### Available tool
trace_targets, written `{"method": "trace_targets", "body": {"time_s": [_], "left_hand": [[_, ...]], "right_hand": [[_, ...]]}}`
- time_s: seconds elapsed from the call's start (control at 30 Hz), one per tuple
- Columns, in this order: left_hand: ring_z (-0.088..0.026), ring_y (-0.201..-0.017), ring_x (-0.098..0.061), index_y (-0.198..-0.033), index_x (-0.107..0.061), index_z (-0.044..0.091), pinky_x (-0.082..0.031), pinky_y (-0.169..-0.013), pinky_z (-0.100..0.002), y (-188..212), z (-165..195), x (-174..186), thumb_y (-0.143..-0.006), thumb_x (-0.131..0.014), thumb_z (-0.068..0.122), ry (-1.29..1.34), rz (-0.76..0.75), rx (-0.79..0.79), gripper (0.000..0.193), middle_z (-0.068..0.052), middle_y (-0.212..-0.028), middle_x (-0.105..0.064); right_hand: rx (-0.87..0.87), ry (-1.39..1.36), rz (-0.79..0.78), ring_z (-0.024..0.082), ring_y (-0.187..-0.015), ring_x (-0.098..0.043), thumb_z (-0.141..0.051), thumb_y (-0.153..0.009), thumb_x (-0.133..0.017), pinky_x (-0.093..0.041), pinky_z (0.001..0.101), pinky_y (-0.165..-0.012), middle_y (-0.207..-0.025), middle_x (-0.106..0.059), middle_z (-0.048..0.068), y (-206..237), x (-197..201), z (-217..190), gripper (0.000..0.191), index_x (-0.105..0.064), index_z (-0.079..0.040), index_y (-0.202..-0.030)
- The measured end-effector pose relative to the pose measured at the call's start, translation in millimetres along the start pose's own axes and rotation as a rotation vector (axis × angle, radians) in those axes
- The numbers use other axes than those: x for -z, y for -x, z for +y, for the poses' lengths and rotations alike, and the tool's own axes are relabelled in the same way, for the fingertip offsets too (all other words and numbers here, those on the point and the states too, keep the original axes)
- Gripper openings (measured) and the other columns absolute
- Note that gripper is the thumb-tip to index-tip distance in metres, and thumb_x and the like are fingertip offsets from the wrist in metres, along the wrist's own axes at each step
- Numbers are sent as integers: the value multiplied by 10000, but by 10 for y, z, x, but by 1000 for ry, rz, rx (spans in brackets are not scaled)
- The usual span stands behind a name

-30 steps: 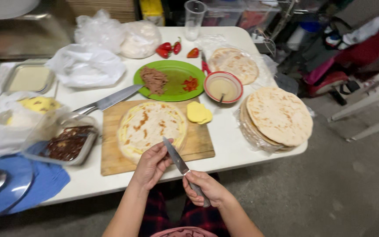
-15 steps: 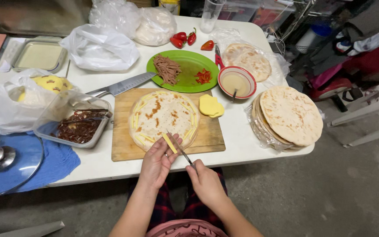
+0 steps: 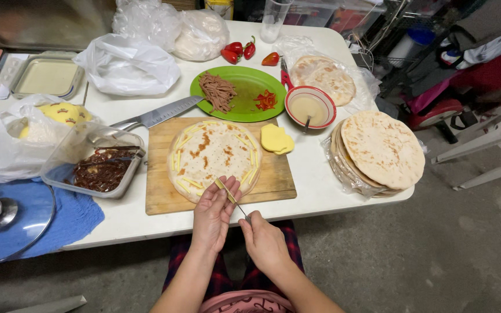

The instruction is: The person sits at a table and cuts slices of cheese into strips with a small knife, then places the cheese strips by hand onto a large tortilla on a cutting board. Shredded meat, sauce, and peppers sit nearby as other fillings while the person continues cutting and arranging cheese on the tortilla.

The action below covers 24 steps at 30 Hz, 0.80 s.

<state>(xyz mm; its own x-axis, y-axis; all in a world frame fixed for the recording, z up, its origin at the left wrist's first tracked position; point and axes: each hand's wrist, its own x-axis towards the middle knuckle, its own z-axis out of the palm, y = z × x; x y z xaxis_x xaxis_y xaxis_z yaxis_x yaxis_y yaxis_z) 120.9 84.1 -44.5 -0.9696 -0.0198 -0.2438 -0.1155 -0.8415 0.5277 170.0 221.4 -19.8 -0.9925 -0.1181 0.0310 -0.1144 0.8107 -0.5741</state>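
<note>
Here both hands meet at the near edge of the desk [image 3: 314,191], forearms coming up from the bottom of the view and angling in toward each other. The left hand [image 3: 214,213] is raised with its palm turned inward, fingers stretched up and lightly curled, and it pinches a thin yellow cheese strip [image 3: 220,184] at the fingertips, just over the near rim of the flatbread [image 3: 213,152]. The right hand [image 3: 265,242] sits lower and closer to the body, closed around the handle of a small knife [image 3: 236,204], whose thin blade slants up and left to the left fingers and the strip. The flatbread lies flat on a wooden cutting board [image 3: 273,179], with more yellow strips laid around its edge. Beside it on the board rests a stack of cheese slices [image 3: 276,139]. A large knife [image 3: 158,115] lies at the board's far left corner, a green plate [image 3: 244,87] sits behind the board, and a pile of flatbreads [image 3: 381,149] lies to the right.
</note>
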Motion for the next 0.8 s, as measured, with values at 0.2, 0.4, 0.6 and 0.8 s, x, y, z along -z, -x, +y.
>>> {"method": "trace_targets", "body": {"time_s": [0.2,0.4,0.6,0.8], "left_hand": [[-320,-1308,-595,-1333,-516,-20,-502,-1120,-440,-22,-33,10,-1005,-545,89,-30,-15,-3,347,-236,-1400,-586],[-318,-1290,-611,-1324,-515,-16,-511,-1113,-442,-26,-37,17,-1009,-546,92,-77,-29,1,334,-235,-1388,-596],[-290,-1279,-617,-1344,-541,-5,-538,-1055,-417,-67,-52,-19,-1006,-542,79,-86,5,2,348,-190,-1383,-618],[-192,-1094,-663,-1292,-590,10,-566,-939,-362,-172,34,94,-1003,-594,59,-87,-49,113,293,-116,-1224,-686]], "right_hand": [[33,23,30,463,-701,-675,-332,-1020,-555,-522,564,-598,-772,-692,243,-15,-25,65,304,-555,-38,-947],[60,50,51,456,-672,-667,-303,-1023,-569,-526,553,-581,-755,-683,233,-73,-53,112,293,-540,-31,-915],[119,115,153,447,-653,-665,-289,-993,-597,-522,547,-554,-768,-668,221,-138,-118,283,281,-541,-29,-902],[-86,-830,-268,219,-494,-496,-365,-1101,-540,-381,339,-421,-659,-549,79,-94,-109,550,317,-566,-63,-1006]]}}
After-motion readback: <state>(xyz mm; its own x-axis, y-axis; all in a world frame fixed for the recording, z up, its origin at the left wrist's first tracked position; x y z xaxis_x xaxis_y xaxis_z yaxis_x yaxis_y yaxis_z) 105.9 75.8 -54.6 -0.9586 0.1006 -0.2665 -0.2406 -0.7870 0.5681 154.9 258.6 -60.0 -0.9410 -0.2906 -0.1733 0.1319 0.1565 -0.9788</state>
